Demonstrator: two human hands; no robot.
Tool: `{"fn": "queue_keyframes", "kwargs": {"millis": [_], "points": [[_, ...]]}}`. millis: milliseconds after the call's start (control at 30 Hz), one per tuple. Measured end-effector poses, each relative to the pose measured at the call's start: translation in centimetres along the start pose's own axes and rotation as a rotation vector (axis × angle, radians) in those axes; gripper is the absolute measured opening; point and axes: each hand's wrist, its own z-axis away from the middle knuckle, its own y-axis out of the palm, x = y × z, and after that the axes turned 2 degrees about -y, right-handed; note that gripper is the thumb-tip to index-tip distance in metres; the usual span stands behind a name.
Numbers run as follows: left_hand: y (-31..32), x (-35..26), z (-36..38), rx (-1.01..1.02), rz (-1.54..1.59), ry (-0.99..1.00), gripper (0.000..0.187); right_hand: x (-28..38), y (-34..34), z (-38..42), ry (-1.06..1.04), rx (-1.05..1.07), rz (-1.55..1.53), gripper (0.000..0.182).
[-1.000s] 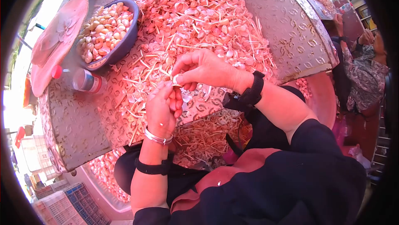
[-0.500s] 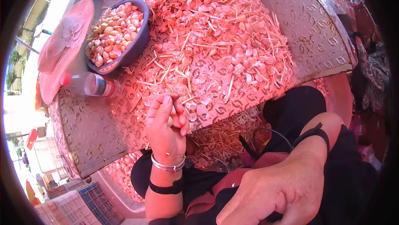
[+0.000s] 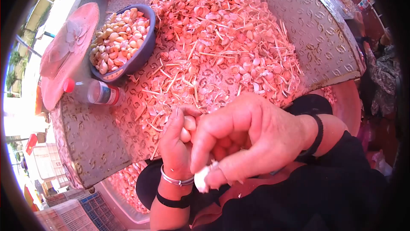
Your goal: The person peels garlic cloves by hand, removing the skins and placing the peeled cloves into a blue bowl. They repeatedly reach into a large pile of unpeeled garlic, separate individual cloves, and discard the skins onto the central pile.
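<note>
My left hand (image 3: 175, 139) is curled round a few pale garlic cloves (image 3: 188, 129), its palm turned up over the table's near edge. Crossing in front of it, my right hand (image 3: 256, 139) pinches a white garlic clove (image 3: 202, 179) between thumb and forefinger. The other fingers of the right hand bend inward, and whatever they may hold is hidden. Beyond both hands, a broad heap of garlic cloves, skins and dry stalks (image 3: 222, 39) covers the middle of the table. To its left stands a blue bowl (image 3: 149, 30) full of cloves.
A clear plastic bottle with a red cap (image 3: 102, 93) lies by the bowl, beside a straw hat (image 3: 70, 54). The patterned metal table (image 3: 92, 145) has a raised right edge. Below are a white tub of cloves (image 3: 139, 217) and plastic crates (image 3: 89, 212).
My right hand has risen from my lap to meet the left hand, now with a clove in its pinch. The left hand has shifted slightly down and right, still holding cloves.
</note>
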Motion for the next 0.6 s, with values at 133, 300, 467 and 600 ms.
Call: {"fn": "queue_keyframes", "kwargs": {"millis": [133, 300, 467, 600], "points": [[-0.7, -0.5, -1.2, 0.378, 0.289, -0.130, 0.036, -2.1, -5.2, -3.4, -0.169, -0.243, 0.553, 0.014], [-1.2, -0.1, -1.9, 0.326, 0.291, -0.138, 0.035, -2.5, -5.6, -3.9, -0.289, -0.285, 0.779, 0.017], [-2.2, -1.2, -2.4, 0.389, 0.468, -0.096, 0.031, -2.7, -12.0, -6.3, -0.337, -0.603, 1.225, 0.021], [-3.3, -4.8, -2.5, 0.449, 0.628, 0.134, 0.030, -5.8, -16.3, -9.2, -0.219, -0.465, 1.610, 0.028]]}}
